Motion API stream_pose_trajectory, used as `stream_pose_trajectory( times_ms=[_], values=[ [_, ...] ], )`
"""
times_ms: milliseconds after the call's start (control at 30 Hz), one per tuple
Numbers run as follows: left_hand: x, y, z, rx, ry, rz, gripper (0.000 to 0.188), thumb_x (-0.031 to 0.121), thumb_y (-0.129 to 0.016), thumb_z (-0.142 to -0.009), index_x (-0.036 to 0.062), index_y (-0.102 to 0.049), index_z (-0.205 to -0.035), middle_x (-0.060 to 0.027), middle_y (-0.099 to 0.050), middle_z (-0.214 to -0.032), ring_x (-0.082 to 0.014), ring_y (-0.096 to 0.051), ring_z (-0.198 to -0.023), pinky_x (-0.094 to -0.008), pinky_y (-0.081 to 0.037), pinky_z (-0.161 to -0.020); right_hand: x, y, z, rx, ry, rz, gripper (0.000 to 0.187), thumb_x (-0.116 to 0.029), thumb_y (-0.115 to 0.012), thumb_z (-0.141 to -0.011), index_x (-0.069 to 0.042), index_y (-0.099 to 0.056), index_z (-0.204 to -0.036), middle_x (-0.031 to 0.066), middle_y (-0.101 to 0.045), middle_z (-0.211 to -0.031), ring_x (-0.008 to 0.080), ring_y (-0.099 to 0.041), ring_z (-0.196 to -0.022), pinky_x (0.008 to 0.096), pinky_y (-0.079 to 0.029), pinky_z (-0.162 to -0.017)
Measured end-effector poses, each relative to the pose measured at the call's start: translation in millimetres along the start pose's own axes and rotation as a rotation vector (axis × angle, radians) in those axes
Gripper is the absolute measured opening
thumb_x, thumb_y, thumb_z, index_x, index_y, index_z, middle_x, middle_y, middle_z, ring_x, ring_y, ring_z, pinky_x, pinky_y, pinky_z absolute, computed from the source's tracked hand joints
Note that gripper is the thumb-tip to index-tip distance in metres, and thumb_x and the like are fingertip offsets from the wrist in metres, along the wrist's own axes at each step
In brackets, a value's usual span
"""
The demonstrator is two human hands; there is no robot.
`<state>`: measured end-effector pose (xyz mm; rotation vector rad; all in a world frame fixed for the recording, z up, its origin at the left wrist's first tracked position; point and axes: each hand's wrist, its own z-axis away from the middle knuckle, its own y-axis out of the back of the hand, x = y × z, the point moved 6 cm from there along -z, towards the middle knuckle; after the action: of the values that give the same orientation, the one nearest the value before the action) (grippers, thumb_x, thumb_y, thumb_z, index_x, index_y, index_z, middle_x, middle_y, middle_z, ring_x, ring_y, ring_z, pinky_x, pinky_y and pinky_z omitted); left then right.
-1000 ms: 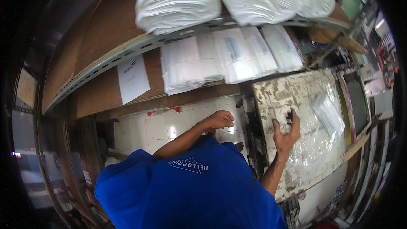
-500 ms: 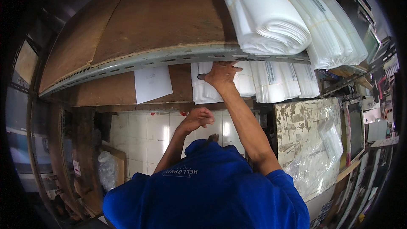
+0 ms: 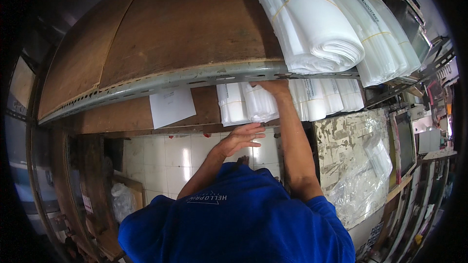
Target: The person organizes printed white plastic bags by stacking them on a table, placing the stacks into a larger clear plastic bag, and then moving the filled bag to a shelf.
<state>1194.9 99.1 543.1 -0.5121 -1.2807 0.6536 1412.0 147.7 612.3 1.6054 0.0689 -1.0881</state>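
Observation:
My right hand (image 3: pixel 273 87) reaches in under the upper shelf's metal edge, over a rolled white bundle (image 3: pixel 261 104) on the lower shelf. The shelf edge hides most of its fingers, so its grip does not show. Left of it lies another rolled white bundle (image 3: pixel 232 104) with a thin band round it. More banded white bundles (image 3: pixel 312 101) sit to the right of my right wrist. Below the lower shelf's front, my left hand (image 3: pixel 241 138) is open and holds nothing, its fingers stretched toward the right, just beneath the bundles.
Large banded white rolls (image 3: pixel 321 29) lie on the upper wooden shelf (image 3: pixel 195 19). A white paper sheet (image 3: pixel 171 107) overhangs the lower shelf's front. At right stands a paint-flaked board (image 3: pixel 341 151) with clear plastic on it. Clear plastic wrap (image 3: pixel 123 198) sits at lower left.
My right hand has moved right and farther under the shelf edge, its spread fingers now mostly hidden. My left hand has shifted right and straightened its fingers. The view has tilted slightly.

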Motion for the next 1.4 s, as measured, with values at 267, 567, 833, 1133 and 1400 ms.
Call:
stream_pose_trajectory(
  times_ms=[267, 567, 833, 1133, 1400],
  values=[
    [10, -32, 14, -0.286, 0.146, -0.230, 0.051, 0.022, -0.069, -0.086, -0.0020, -0.054, -0.128, -0.0154, -0.059, -0.125, -0.0232, -0.056, -0.117, -0.0359, -0.049, -0.093, 41, 23, 58, -0.046, -0.205, -1.039, 0.088, -0.009, -0.068, -0.053, 0.002, -0.040, -0.135, 0.0222, -0.051, -0.127, 0.0316, -0.049, -0.117, 0.0333, -0.041, -0.099],
    [-28, -40, -24, -0.445, 0.548, -0.678, 0.022, 0.009, -0.073, -0.080, -0.0014, -0.065, -0.097, -0.0109, -0.068, -0.099, -0.0183, -0.065, -0.089, -0.0300, -0.055, -0.072, 101, 75, 264, 0.286, -0.070, -1.789, 0.117, -0.012, -0.065, -0.039, 0.000, -0.025, -0.148, 0.0154, -0.037, -0.148, 0.0267, -0.034, -0.137, 0.0320, -0.023, -0.114],
    [-115, -223, -138, -0.782, -0.127, -1.224, 0.035, 0.020, -0.079, -0.071, 0.0015, -0.064, -0.097, -0.0098, -0.066, -0.096, -0.0213, -0.063, -0.091, -0.0345, -0.050, -0.076, 215, 44, 566, 1.269, -0.159, -1.547, 0.102, -0.023, -0.069, -0.051, 0.003, -0.034, -0.143, 0.0191, -0.043, -0.142, 0.0312, -0.043, -0.130, 0.0368, -0.031, -0.111],
    [-310, -388, -143, -0.826, -1.002, -1.773, 0.050, 0.032, -0.078, -0.066, 0.0035, -0.063, -0.104, -0.0151, -0.056, -0.121, -0.0321, -0.049, -0.117, -0.0454, -0.039, -0.097, 170, -62, 761, 1.849, -0.409, -1.485, 0.094, -0.026, -0.069, -0.055, 0.005, -0.038, -0.138, 0.0201, -0.047, -0.136, 0.0319, -0.048, -0.124, 0.0379, -0.036, -0.107],
    [-327, -372, -192, -0.803, -0.470, -1.601, 0.013, 0.016, -0.062, -0.080, 0.0030, -0.058, -0.078, -0.0177, -0.061, -0.079, -0.0361, -0.062, -0.074, -0.0494, -0.048, -0.066, 196, -93, 770, 1.835, -0.466, -1.632, 0.087, -0.029, -0.068, -0.059, 0.006, -0.043, -0.134, 0.0209, -0.051, -0.131, 0.0324, -0.052, -0.118, 0.0389, -0.040, -0.104]
  ],
)
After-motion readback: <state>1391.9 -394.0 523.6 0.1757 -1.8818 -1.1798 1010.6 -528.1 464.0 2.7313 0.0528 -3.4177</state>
